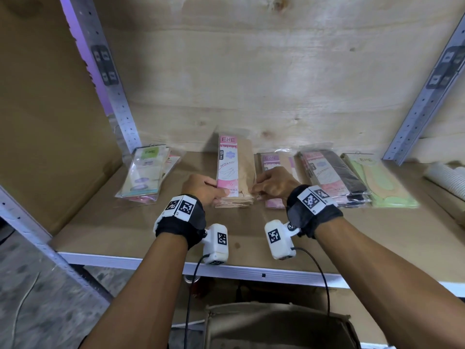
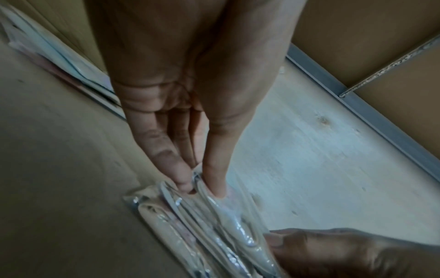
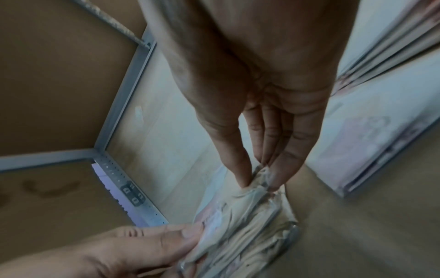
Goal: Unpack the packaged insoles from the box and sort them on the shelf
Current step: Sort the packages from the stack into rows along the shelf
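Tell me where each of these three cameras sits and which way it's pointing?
Head: worn on the head, looking down at the shelf; both forearms, left hand and right hand show.
Left wrist: looks along the left hand's fingers pinching the beige pack stack.
Right wrist: looks along the right hand's fingers pinching the stack's other side.
Shared: all views show that stack; each wrist view catches the other hand.

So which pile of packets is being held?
The beige pile with the pink label: both hands, left and right, pinch it; the others lie untouched.
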Motion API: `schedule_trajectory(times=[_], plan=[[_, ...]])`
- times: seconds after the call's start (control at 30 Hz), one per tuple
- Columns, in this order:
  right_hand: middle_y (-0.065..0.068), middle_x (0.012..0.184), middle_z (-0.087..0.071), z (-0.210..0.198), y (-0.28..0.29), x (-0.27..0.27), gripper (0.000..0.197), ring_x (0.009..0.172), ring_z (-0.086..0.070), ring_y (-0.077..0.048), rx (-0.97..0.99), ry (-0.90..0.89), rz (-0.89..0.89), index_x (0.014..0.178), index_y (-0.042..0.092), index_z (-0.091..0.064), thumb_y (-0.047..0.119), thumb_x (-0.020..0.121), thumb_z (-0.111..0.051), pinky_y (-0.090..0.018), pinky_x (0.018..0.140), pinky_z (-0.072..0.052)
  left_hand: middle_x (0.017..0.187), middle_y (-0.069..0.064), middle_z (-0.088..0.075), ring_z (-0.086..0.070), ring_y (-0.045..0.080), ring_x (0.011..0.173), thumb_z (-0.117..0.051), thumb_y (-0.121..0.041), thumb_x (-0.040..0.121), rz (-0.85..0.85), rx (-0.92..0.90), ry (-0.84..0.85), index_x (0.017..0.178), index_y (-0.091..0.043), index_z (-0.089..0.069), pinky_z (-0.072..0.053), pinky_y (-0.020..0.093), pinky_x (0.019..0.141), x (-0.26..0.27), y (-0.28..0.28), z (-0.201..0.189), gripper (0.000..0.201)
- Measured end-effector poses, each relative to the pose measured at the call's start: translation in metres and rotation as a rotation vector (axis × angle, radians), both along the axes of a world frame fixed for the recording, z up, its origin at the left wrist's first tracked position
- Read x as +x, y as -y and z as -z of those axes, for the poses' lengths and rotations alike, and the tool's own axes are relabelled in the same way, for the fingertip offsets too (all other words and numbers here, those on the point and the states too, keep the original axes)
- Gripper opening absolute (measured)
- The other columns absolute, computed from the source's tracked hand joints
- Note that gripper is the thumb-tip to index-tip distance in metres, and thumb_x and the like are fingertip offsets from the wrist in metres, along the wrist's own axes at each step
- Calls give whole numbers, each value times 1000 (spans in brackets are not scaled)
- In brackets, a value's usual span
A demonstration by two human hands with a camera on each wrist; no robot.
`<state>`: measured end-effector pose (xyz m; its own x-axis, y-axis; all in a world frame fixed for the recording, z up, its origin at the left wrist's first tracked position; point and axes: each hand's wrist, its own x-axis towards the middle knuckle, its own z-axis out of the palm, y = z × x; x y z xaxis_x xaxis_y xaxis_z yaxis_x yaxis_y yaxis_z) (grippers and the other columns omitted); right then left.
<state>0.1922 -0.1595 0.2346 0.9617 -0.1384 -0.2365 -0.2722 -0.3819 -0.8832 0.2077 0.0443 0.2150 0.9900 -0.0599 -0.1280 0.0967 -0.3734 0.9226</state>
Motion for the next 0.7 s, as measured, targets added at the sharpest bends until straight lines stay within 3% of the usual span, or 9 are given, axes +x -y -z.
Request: schedule_trajectory(times=[0.13,0.23,0.3,0.4,0.5,0.57,0.63,0.7], plan=[[-1,79,-69,2,-11,9,27,69,-66,-12,-190,14,28,84,11,-72,13,64,-89,-19,58,-55,80,8,-77,-75,25,71,-89,-6,68,-27,54,-1,69,-19,-70,-63,44,79,7,-6,3,23],[2,82,-63,4,-16,9,49,68,-64,-10,-255,31,23,106,15,-63,15,65,-89,-20,53,-51,83,7,-78,-76,23,71,-91,-10,65,-14,108,6,71,-20,-69,-63,40,78,11,-8,5,24],[-5,94,-67,6,-18,10,56,72,-72,-23,-207,23,-9,117,16,-60,7,68,-87,-30,62,-59,89,10,-78,-76,23,70,-92,-10,65,-7,121,7,71,-21,-68,-64,40,77,11,-8,5,27],[-10,110,-61,6,-18,8,53,80,-74,-32,-200,18,-53,117,11,-65,4,69,-86,-44,76,-61,97,13,-77,-75,29,82,-90,-13,68,5,175,12,79,-18,-74,-62,42,83,11,-7,6,20],[-11,106,-67,8,-18,8,50,78,-74,-27,-253,36,-54,115,10,-68,9,69,-87,-34,72,-61,104,13,-76,-73,33,94,-87,-15,72,19,215,10,102,-10,-78,-60,42,88,12,-6,7,31],[-9,99,-68,8,-17,8,48,77,-70,-22,-305,42,-47,113,9,-70,14,68,-87,-25,66,-57,107,14,-75,-72,34,97,-85,-12,75,29,213,0,105,-8,-76,-59,42,89,13,-4,8,32],[-13,96,-68,8,-18,8,47,77,-66,-23,-294,32,-62,114,6,-70,12,70,-86,-29,70,-56,108,16,-75,-72,34,96,-84,-9,76,32,213,-12,106,-6,-75,-59,43,89,12,-3,7,31],[-16,97,-69,6,-19,7,45,69,-66,-24,-265,9,-78,115,5,-69,10,72,-84,-28,64,-57,107,17,-74,-73,34,95,-83,-8,77,32,215,-17,107,-6,-74,-59,43,88,11,-3,7,31]])
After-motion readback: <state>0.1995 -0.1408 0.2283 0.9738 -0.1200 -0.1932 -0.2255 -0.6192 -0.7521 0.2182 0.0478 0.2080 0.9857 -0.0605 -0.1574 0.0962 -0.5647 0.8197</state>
